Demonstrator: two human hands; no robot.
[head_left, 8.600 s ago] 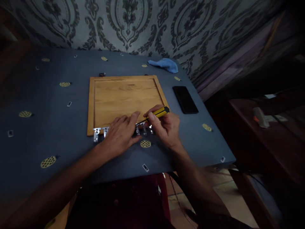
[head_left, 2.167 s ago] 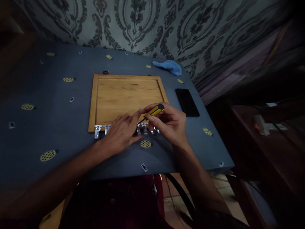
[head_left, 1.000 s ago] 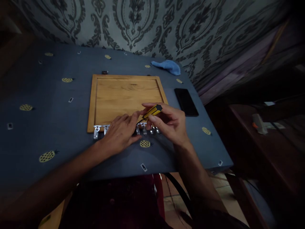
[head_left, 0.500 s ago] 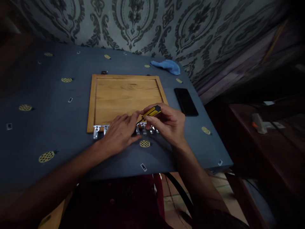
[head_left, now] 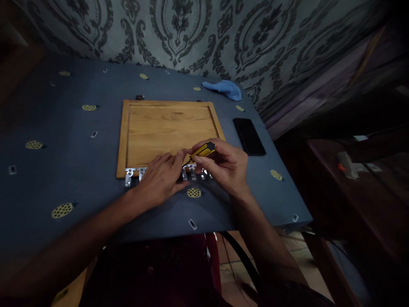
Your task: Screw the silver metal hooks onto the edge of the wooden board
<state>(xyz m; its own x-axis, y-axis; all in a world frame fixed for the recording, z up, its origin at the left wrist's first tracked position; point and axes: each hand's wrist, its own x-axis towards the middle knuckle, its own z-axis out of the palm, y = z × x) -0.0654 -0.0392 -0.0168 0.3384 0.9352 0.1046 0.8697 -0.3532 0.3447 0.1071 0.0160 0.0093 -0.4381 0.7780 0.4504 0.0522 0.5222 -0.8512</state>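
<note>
A yellow-and-black screwdriver [head_left: 203, 150] is held in my right hand [head_left: 230, 167], its handle slanting up to the right and its shaft pointing down-left at a metal hook rail [head_left: 134, 170]. The rail runs along the near edge of a framed wooden board [head_left: 169, 128], with several silver hooks hanging off that edge. My left hand [head_left: 161, 177] is closed over the middle of the rail, fingers above it and thumb below. Its index finger lies beside the screwdriver's shaft. The screwdriver's tip and part of the rail are hidden by my hands.
A black phone [head_left: 249, 136] lies right of the board, and a crumpled blue cloth [head_left: 225, 88] is at the back. A small dark piece [head_left: 139, 97] shows behind the board's far edge. The table's blue cover [head_left: 79, 170] has pineapple prints. A glue gun [head_left: 348, 165] rests on a brown surface at right.
Almost nothing differs. The screwdriver's handle has turned slightly in my right hand; my left hand and the board stay in place.
</note>
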